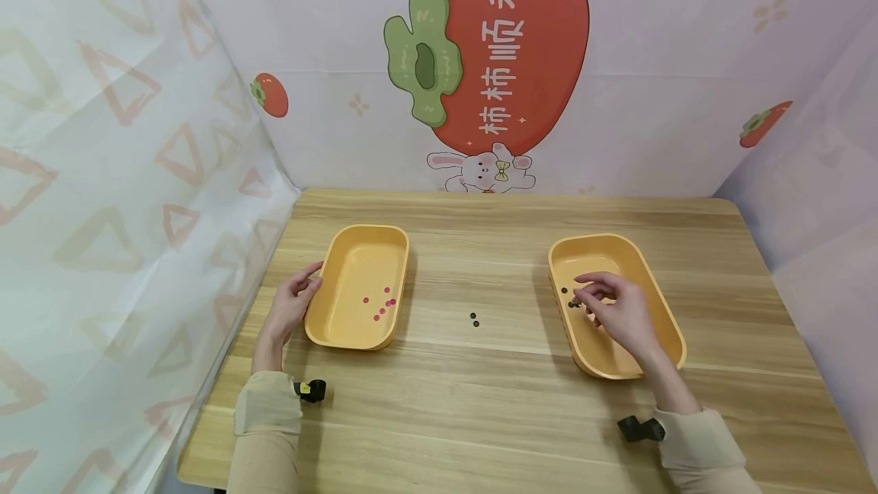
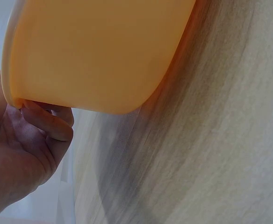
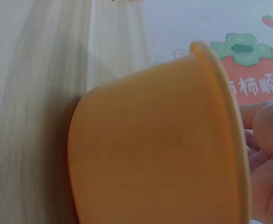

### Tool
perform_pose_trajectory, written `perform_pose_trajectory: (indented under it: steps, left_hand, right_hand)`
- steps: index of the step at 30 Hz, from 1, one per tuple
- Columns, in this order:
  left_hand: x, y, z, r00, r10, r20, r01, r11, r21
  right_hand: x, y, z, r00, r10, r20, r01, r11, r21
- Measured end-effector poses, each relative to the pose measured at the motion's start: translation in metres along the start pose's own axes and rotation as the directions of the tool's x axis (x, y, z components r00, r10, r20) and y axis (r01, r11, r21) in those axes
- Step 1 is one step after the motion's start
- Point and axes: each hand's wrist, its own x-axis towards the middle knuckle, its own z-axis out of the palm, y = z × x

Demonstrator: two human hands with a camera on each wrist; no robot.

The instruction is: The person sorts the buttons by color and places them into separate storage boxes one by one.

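Observation:
At the left, a yellow plastic basket (image 1: 357, 233) holds several small pink discs (image 1: 382, 311). My left hand (image 1: 291, 303) grips this basket's outer side edge; in the left wrist view, curled fingers (image 2: 47, 123) reach under its rim. A second yellow basket (image 1: 641, 265) stands at the right with several small black discs (image 1: 565, 290) inside. Over it hangs my right hand (image 1: 620, 315), bent fingers low above the discs, with a gap between index finger and thumb. In the right wrist view, the basket wall (image 3: 150, 144) hides most of that hand.
Two more black discs (image 1: 475, 319) lie on the wooden table (image 1: 453, 402) between the baskets. Black wrist cameras (image 1: 641, 429) stick out at both sleeves. A printed cloth (image 1: 329, 136) hangs behind the table and along its sides.

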Motion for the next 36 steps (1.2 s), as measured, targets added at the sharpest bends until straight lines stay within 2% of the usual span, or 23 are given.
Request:
perform_pose_trajectory:
  steps: [5,12,19,23,28,32,36]
  left_hand:
    - [0.001,-0.004,-0.001,0.999,0.034,-0.004,-0.034,0.999,-0.019]
    - [0.002,0.000,-0.001,1.000,-0.002,-0.003,0.002,1.000,0.013]
    - [0.002,0.002,-0.002,1.000,-0.018,0.000,0.018,1.000,0.004]
    - [0.000,0.003,-0.002,1.000,-0.012,0.000,0.012,1.000,0.011]
    - [-0.002,0.004,-0.002,1.000,-0.001,-0.006,0.001,1.000,0.007]
    - [-0.001,0.003,-0.001,1.000,0.002,0.000,-0.002,1.000,0.012]
    - [0.000,0.003,-0.002,1.000,-0.004,0.007,0.004,1.000,0.014]
  right_hand:
    - [-0.001,-0.016,0.013,0.999,-0.035,0.003,0.035,0.999,0.037]
    - [-0.005,-0.034,0.031,0.998,-0.058,0.030,0.054,0.993,0.100]
    - [-0.014,-0.048,0.048,0.993,-0.089,0.080,0.076,0.985,0.154]
    - [-0.018,-0.054,0.065,0.991,-0.061,0.116,0.040,0.984,0.175]
    - [-0.021,-0.057,0.097,0.986,0.004,0.168,-0.034,0.984,0.173]
    - [-0.019,-0.051,0.119,0.978,0.058,0.202,-0.095,0.980,0.176]
    - [-0.015,-0.043,0.132,0.974,0.103,0.200,-0.138,0.976,0.168]
